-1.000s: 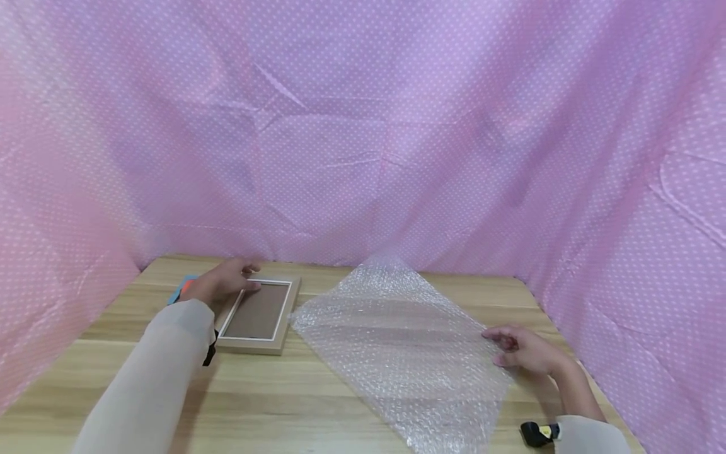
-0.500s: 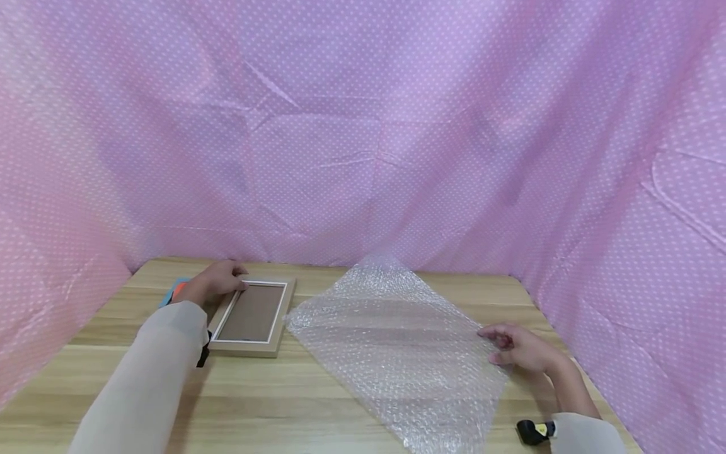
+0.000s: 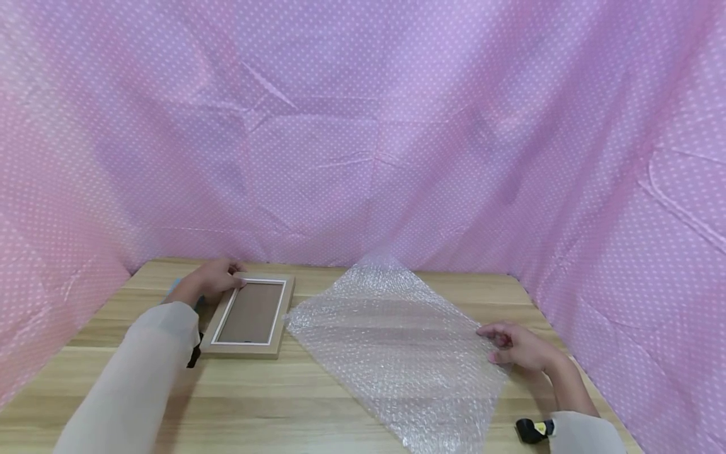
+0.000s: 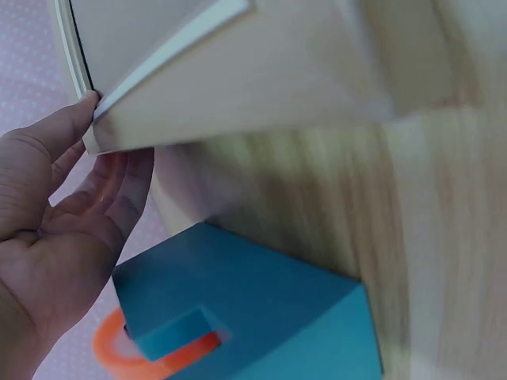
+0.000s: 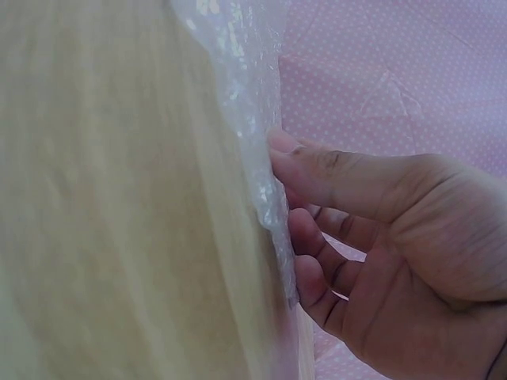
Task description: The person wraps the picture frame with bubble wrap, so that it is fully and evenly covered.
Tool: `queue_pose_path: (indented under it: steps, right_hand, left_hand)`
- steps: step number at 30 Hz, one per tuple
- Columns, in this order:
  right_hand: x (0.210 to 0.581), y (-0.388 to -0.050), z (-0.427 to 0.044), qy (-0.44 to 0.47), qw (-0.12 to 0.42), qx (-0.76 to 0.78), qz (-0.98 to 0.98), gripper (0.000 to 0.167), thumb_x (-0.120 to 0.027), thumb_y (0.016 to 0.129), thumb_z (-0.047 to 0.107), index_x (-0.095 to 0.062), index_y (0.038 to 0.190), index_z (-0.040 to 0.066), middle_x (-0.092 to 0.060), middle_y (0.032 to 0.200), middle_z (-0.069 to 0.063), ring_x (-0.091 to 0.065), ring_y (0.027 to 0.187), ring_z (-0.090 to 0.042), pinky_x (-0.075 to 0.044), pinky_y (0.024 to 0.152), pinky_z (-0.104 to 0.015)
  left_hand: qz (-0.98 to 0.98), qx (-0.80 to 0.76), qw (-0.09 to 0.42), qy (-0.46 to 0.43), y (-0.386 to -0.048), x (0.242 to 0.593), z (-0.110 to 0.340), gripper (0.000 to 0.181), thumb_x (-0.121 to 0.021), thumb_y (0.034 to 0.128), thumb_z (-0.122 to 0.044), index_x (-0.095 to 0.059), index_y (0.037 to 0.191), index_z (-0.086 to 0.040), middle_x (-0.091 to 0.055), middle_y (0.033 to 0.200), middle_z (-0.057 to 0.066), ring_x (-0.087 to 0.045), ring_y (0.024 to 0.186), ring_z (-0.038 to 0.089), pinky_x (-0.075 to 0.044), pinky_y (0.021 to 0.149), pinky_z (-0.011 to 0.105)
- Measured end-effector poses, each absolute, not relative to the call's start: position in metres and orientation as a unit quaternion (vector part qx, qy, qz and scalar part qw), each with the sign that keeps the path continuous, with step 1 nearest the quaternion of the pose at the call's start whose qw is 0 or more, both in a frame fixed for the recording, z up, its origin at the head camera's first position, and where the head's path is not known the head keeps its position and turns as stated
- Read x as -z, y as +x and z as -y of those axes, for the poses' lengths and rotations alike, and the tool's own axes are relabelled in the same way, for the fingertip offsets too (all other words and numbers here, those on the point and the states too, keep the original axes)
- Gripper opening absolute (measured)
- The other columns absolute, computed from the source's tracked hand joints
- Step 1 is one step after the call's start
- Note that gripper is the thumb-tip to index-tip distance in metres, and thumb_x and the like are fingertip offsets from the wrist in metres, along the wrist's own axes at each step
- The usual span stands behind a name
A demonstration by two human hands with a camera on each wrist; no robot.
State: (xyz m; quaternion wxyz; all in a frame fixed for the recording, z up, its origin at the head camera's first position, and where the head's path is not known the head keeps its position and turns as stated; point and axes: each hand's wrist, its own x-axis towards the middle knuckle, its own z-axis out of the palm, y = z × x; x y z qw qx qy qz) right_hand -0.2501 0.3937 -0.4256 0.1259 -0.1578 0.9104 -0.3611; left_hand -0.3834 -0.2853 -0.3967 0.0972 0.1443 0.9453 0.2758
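In the head view a light wooden picture frame (image 3: 288, 302) with a white inner border lies on the left side of the table. My left hand (image 3: 212, 279) pinches its far left corner. Thumb on the front and fingers behind show in the left wrist view, where the frame (image 4: 261, 95) is tilted up off the table. A sheet of clear bubble wrap (image 3: 397, 340) lies spread out to the right, its left corner close to the frame. My right hand (image 3: 522, 347) touches the right edge of this bubble wrap (image 5: 261, 158) with loosely bent fingers.
Beside my left hand stands a teal box-like thing (image 4: 261, 293) with an orange curved part (image 4: 158, 366), mostly hidden in the head view. The wooden table (image 3: 272, 410) is backed by a pink dotted cloth (image 3: 363, 157). A black wrist device (image 3: 533, 430) sits by my right sleeve.
My left hand has gripped the frame's corner and shifted slightly left; the frame's left side has come up a little. The right hand and bubble wrap stay almost the same.
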Motion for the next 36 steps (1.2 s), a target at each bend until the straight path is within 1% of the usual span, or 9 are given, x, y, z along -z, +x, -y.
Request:
queue_pose_path:
  steps: [3,6,10,12,18,24,28,31,36]
  right_hand:
    - [0.427,-0.250,-0.394,-0.168,0.123,0.361,-0.909,0.054,-0.079,0.088,0.014,-0.060,0.136,-0.002,-0.059,0.113,-0.011,-0.047,0.095,-0.023,-0.045,0.075,-0.024]
    - [0.427,-0.250,-0.395,-0.173,0.120,0.358,-0.910,0.053,-0.079,0.088,0.015,-0.061,0.135,-0.002,-0.060,0.116,-0.012,-0.047,0.096,-0.023,-0.045,0.077,-0.024]
    - [0.427,-0.250,-0.394,-0.174,0.118,0.354,-0.911,0.054,-0.080,0.088,0.016,-0.061,0.135,-0.001,-0.060,0.118,-0.012,-0.048,0.097,-0.022,-0.045,0.078,-0.023]
    - [0.426,-0.250,-0.394,-0.176,0.119,0.353,-0.911,0.054,-0.080,0.088,0.016,-0.061,0.135,-0.002,-0.060,0.116,-0.012,-0.047,0.096,-0.021,-0.045,0.077,-0.023]
    - [0.425,-0.249,-0.393,-0.175,0.115,0.351,-0.913,0.053,-0.080,0.088,0.016,-0.061,0.134,-0.002,-0.060,0.117,-0.012,-0.048,0.096,-0.022,-0.045,0.078,-0.023]
    - [0.426,-0.248,-0.394,-0.165,0.115,0.346,-0.917,0.054,-0.079,0.088,0.018,-0.061,0.135,-0.001,-0.059,0.112,-0.010,-0.047,0.096,-0.022,-0.045,0.078,-0.023]
    - [0.426,-0.248,-0.394,-0.160,0.116,0.345,-0.918,0.054,-0.079,0.089,0.019,-0.060,0.136,0.000,-0.057,0.109,-0.010,-0.047,0.096,-0.022,-0.045,0.077,-0.023]
    - [0.426,-0.249,-0.393,-0.165,0.114,0.347,-0.916,0.053,-0.079,0.089,0.018,-0.060,0.135,-0.001,-0.057,0.108,-0.010,-0.046,0.095,-0.021,-0.044,0.076,-0.024]
    - [0.425,-0.248,-0.394,-0.174,0.116,0.352,-0.912,0.053,-0.078,0.090,0.018,-0.060,0.135,-0.002,-0.057,0.109,-0.011,-0.046,0.095,-0.021,-0.044,0.076,-0.024]
  left_hand:
    - [-0.943,-0.284,0.096,0.147,-0.386,0.396,0.290,0.039,-0.066,0.0970,-0.016,-0.060,0.125,0.011,-0.057,0.127,0.037,-0.055,0.117,0.051,-0.048,0.099,0.061]
    - [-0.941,-0.288,0.094,0.150,-0.386,0.390,0.292,0.039,-0.068,0.0959,-0.016,-0.061,0.121,0.012,-0.061,0.120,0.034,-0.060,0.110,0.046,-0.052,0.093,0.055]
    - [-0.935,-0.306,0.105,0.145,-0.380,0.376,0.291,0.039,-0.069,0.0961,-0.018,-0.059,0.119,0.012,-0.063,0.114,0.030,-0.063,0.101,0.037,-0.056,0.083,0.045]
    - [-0.928,-0.326,0.115,0.140,-0.377,0.368,0.290,0.041,-0.067,0.0972,-0.019,-0.057,0.122,0.012,-0.063,0.114,0.027,-0.063,0.098,0.032,-0.057,0.081,0.042]
    - [-0.904,-0.381,0.136,0.135,-0.370,0.354,0.296,0.039,-0.057,0.1033,-0.015,-0.052,0.129,0.014,-0.063,0.116,0.022,-0.063,0.097,0.023,-0.058,0.085,0.041]
    - [-0.881,-0.428,0.137,0.146,-0.361,0.341,0.303,0.046,-0.056,0.1060,-0.022,-0.048,0.136,0.011,-0.059,0.127,0.022,-0.063,0.110,0.028,-0.057,0.093,0.045]
    - [-0.865,-0.464,0.118,0.146,-0.351,0.332,0.303,0.043,-0.059,0.1050,-0.023,-0.053,0.134,0.007,-0.058,0.128,0.021,-0.063,0.112,0.028,-0.058,0.091,0.039]
    - [-0.863,-0.474,0.100,0.141,-0.345,0.326,0.302,0.042,-0.062,0.1036,-0.024,-0.056,0.133,0.006,-0.059,0.127,0.020,-0.065,0.108,0.024,-0.058,0.089,0.035]
    - [-0.863,-0.480,0.079,0.138,-0.336,0.318,0.298,0.044,-0.064,0.1030,-0.026,-0.059,0.132,0.007,-0.065,0.121,0.018,-0.068,0.102,0.021,-0.058,0.087,0.034]
